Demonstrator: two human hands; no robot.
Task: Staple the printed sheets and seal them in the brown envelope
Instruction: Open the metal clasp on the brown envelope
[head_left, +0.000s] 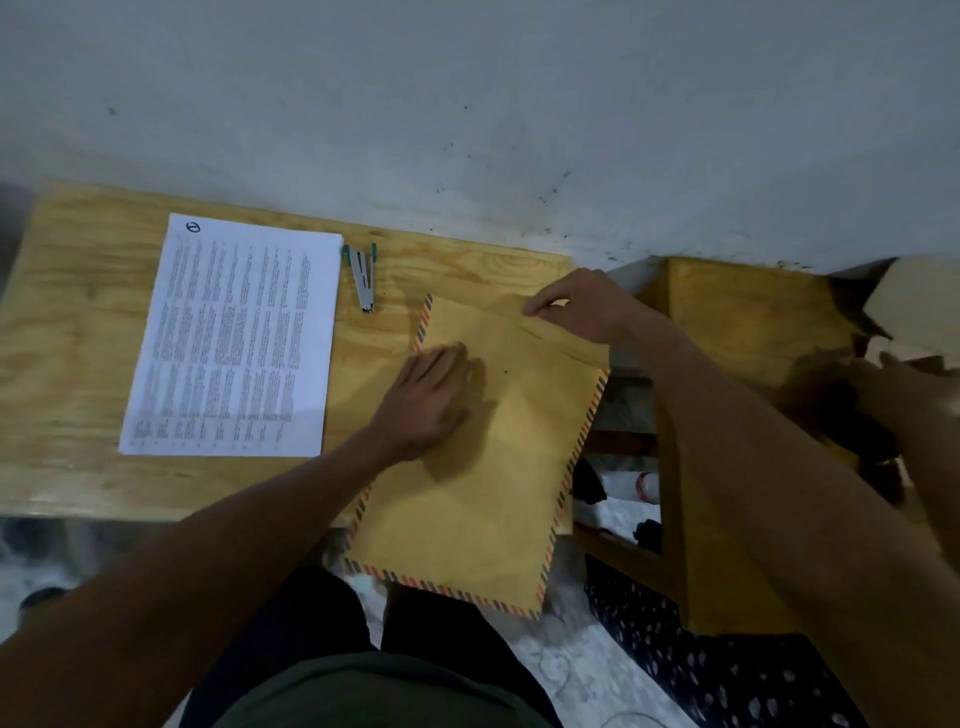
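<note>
A brown envelope (488, 483) with a striped red-and-dark border lies on the right part of the wooden table (78, 322), its lower end hanging over the front edge. My left hand (426, 400) rests flat on the envelope's upper left area, fingers spread. My right hand (582, 304) pinches the flap at the envelope's top edge. The printed sheets (234, 338) lie in a neat stack on the table to the left. A small silver stapler (362, 278) with teal ends lies just right of the sheets' top corner, untouched.
A pale wall (467, 104) runs behind the table. A second wooden unit (753, 322) stands to the right, with a gap holding white and dark items (618, 499). A dark spotted cloth (701, 675) lies on the floor. My legs (363, 649) are under the front edge.
</note>
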